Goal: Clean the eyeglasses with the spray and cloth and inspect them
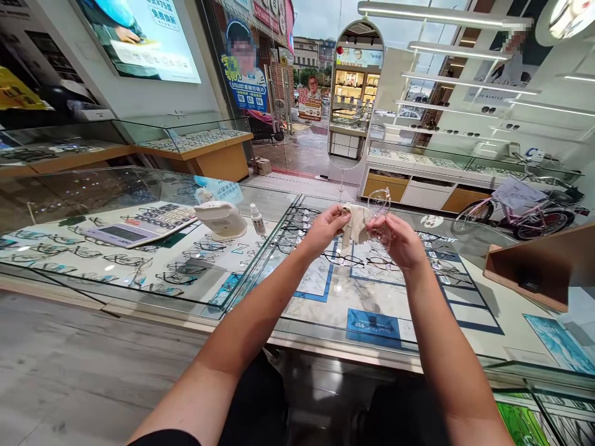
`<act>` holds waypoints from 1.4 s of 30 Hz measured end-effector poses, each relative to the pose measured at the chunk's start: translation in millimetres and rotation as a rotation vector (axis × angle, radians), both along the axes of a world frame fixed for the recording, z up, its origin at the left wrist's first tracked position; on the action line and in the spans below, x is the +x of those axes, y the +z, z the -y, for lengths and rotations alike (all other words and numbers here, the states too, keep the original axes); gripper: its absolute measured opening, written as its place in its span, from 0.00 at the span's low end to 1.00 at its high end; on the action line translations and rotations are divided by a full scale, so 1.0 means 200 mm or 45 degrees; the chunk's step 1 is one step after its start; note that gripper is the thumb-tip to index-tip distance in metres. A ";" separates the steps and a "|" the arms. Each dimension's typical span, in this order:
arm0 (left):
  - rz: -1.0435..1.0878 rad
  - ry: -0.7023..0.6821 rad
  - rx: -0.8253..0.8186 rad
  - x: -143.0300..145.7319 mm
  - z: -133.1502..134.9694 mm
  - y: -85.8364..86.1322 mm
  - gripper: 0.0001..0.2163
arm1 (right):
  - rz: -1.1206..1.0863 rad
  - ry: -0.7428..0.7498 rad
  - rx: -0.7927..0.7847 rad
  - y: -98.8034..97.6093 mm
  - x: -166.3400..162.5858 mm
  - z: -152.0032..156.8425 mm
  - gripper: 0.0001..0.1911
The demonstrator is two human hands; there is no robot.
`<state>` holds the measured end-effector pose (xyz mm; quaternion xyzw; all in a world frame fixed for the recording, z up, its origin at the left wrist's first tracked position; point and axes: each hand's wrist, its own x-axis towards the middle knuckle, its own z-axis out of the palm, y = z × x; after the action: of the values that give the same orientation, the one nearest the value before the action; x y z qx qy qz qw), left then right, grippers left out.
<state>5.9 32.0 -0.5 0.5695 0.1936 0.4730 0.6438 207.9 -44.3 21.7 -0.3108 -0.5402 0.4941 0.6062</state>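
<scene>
Both my hands are raised above the glass display counter [297,322]. My left hand [328,230] pinches one end of a beige cleaning cloth [357,224], which spans the gap between the hands. Its other end reaches the fingers of my right hand [403,238]. That hand grips a pair of clear-framed eyeglasses [380,199], one round lens standing up above the fingers. The rest of the frame hangs partly hidden around the fingers. Below, rows of eyeglasses [344,259] lie inside the case.
Left on the counter are a white spray bottle [257,220], a beige device [222,220] and a lilac calculator-like keypad [123,234]. A blue card [374,327] lies near the front edge. A wooden stand [530,269] is at right; beyond are an oval mirror [356,93] and pink bicycle [515,204].
</scene>
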 end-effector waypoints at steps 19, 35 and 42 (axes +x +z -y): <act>-0.024 -0.062 0.150 0.00 0.06 0.04 0.24 | 0.066 -0.020 0.035 -0.02 -0.01 -0.02 0.12; -0.004 -0.026 0.123 0.00 0.05 0.03 0.21 | 0.112 -0.024 0.026 -0.03 -0.02 -0.02 0.12; 0.175 0.208 -0.353 0.00 -0.06 -0.02 0.18 | 0.157 -0.073 0.039 -0.02 -0.03 -0.01 0.13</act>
<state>4.9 43.5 -4.1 0.4241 0.2580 0.5303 0.6873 201.7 -41.6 17.9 -0.3466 -0.5747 0.4483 0.5904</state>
